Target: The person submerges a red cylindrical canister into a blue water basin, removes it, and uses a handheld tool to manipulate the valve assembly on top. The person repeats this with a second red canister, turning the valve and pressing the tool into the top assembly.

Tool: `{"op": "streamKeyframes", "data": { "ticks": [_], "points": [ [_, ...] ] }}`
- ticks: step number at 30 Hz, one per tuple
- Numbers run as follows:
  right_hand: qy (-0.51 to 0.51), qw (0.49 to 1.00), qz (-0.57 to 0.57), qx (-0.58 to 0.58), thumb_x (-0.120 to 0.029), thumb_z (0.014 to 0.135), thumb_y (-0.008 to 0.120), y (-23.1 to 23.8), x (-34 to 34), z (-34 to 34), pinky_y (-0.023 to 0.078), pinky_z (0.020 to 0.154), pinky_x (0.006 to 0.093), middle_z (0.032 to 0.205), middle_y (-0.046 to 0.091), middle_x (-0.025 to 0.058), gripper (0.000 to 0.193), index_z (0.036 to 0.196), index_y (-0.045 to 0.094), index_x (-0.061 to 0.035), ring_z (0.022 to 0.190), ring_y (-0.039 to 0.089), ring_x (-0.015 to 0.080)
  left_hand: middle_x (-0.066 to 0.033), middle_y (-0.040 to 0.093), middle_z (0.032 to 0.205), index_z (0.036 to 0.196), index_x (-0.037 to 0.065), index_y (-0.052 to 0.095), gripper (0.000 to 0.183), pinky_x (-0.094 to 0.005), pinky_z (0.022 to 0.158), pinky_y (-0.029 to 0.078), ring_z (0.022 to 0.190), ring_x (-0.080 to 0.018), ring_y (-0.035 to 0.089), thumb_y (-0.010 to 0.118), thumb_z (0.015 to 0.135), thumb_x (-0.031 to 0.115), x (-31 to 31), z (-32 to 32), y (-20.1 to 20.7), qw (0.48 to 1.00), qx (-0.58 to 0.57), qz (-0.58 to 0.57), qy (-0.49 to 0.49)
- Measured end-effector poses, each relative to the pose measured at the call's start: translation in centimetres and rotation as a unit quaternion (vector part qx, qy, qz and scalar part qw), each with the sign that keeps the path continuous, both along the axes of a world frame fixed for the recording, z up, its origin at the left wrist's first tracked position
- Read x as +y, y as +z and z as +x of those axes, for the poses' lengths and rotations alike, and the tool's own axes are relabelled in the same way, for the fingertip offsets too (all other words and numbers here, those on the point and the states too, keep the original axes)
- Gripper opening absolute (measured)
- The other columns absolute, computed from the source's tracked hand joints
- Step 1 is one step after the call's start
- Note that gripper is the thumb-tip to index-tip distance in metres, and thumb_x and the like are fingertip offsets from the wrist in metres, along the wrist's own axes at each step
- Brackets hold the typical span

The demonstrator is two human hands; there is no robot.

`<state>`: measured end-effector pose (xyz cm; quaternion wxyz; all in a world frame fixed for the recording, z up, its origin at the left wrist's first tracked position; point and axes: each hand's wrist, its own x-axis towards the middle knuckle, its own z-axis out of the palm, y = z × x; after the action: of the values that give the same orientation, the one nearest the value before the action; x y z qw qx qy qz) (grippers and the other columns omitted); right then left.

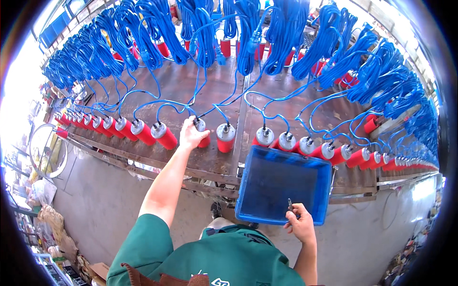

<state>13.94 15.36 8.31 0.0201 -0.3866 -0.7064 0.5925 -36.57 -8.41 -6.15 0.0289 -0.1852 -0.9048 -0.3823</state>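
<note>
My left hand point(191, 135) reaches out to the table and curls round a red cylinder with a grey cap point(200, 125), its thumb and fingers at the cap end. Another red cylinder point(225, 138) stands just to its right, a blue cable running from its cap. Closer to my body, my right hand point(301, 224) pinches a small, slim, dark object point(290, 205) over the near right part of a blue plastic tray point(242, 193). What kind of object it is, I cannot make out.
Rows of capped red cylinders point(305, 146) line the near edge of the brown table point(217, 164). Coiled blue cables point(202, 38) hang in a long row beyond them. Loose blue leads cross the tabletop. Bags and cartons point(57, 226) lie at the left.
</note>
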Motion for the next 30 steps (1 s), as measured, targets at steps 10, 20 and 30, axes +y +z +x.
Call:
{"op": "streamKeyframes", "data": {
  "ticks": [10,20,30],
  "points": [
    [0.002,0.996,-0.062,0.06,-0.002,0.101,0.07,-0.8,0.8,1.2,0.057,0.063,0.0278,0.092,0.066,0.0048,0.032,0.132,0.065,0.0019,0.074,0.067,0.0096,0.0034,0.066,0.098,0.124,0.003,0.067,0.052,-0.0265,0.08,0.054,0.085,-0.0068,0.06,0.095,0.081,0.012,-5.5,14.6,10.3,0.956,-0.1,0.268,0.06],
    [0.012,0.992,0.012,0.122,-0.002,0.099,0.077,0.3,1.5,0.2,0.052,0.072,0.0247,0.096,0.07,0.0007,0.026,0.123,0.067,0.0003,0.08,0.06,0.006,-0.0189,0.073,0.124,0.141,0.008,0.054,0.06,-0.0477,0.067,0.072,0.095,-0.0333,0.081,0.072,0.097,0.045,-3.8,25.7,13.1,0.819,-0.33,0.463,0.078],
    [0.02,0.987,0.018,0.157,0.006,0.103,0.069,-0.2,2.7,1.2,0.055,0.08,0.0276,0.099,0.07,0.0044,0.025,0.127,0.066,-0.001,0.086,0.062,0.0107,-0.0196,0.075,0.122,0.134,0.004,0.06,0.062,-0.0441,0.072,0.071,0.097,-0.0336,0.08,0.068,0.097,0.053,0.8,26.4,9.0,0.79,-0.461,0.402,0.048]
  ]
}}
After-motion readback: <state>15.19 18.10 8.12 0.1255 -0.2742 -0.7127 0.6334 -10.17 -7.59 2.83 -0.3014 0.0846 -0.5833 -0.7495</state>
